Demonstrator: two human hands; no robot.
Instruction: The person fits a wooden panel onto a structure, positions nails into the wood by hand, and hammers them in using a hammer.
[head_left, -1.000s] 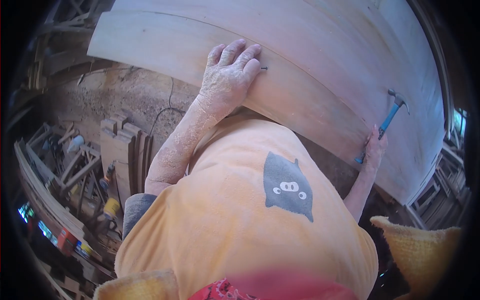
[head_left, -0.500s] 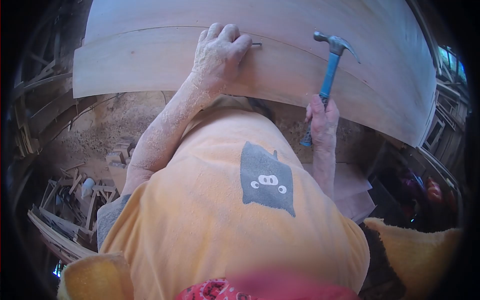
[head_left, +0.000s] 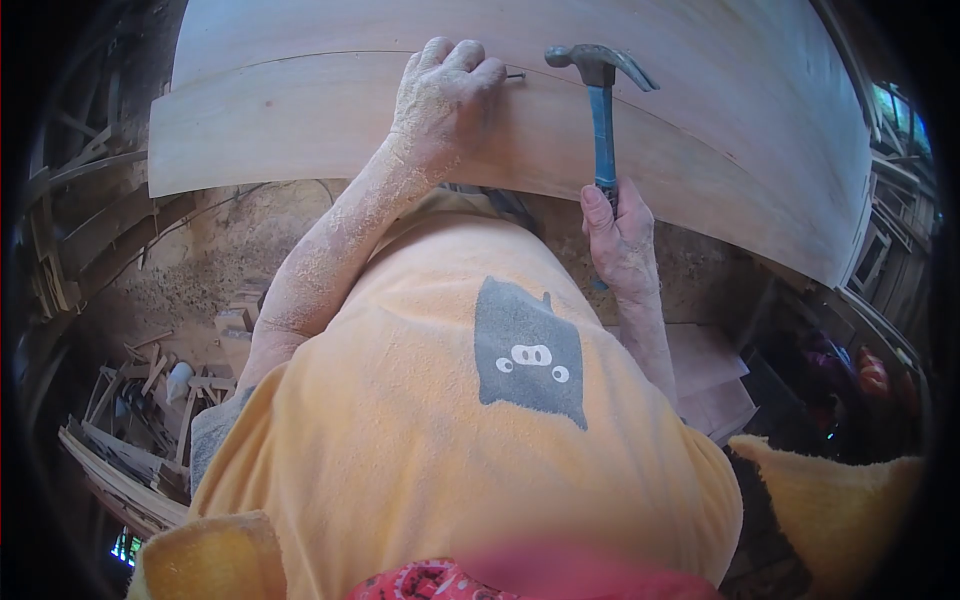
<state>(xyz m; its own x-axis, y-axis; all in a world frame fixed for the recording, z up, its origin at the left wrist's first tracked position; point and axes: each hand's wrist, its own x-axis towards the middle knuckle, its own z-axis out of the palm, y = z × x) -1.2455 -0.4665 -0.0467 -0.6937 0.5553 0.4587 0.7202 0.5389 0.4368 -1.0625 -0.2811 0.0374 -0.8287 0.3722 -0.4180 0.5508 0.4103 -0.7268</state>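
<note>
My left hand [head_left: 448,95], dusted with sawdust, is closed over the front wooden panel [head_left: 300,125]. A nail [head_left: 515,76] pokes out at its right side, head outward; its point is hidden behind the fingers. In my right hand [head_left: 625,238] is a claw hammer [head_left: 602,125] with a blue handle, gripped low on the handle. The hammer's steel head is raised to the right of the nail, apart from it, with the striking face turned left toward the nail. Both hands are near the seam between the front panel and the panel behind it [head_left: 420,22].
Scrap wood [head_left: 150,400] lies heaped on the floor at the lower left. Wooden blocks [head_left: 235,318] sit closer to my left elbow. Flat boards [head_left: 705,375] lie by my right forearm. More timber leans along both sides.
The hammer has swung left, closer to the nail, and its handle stands more upright. My right hand has shifted slightly left with it. My left hand has barely moved.
</note>
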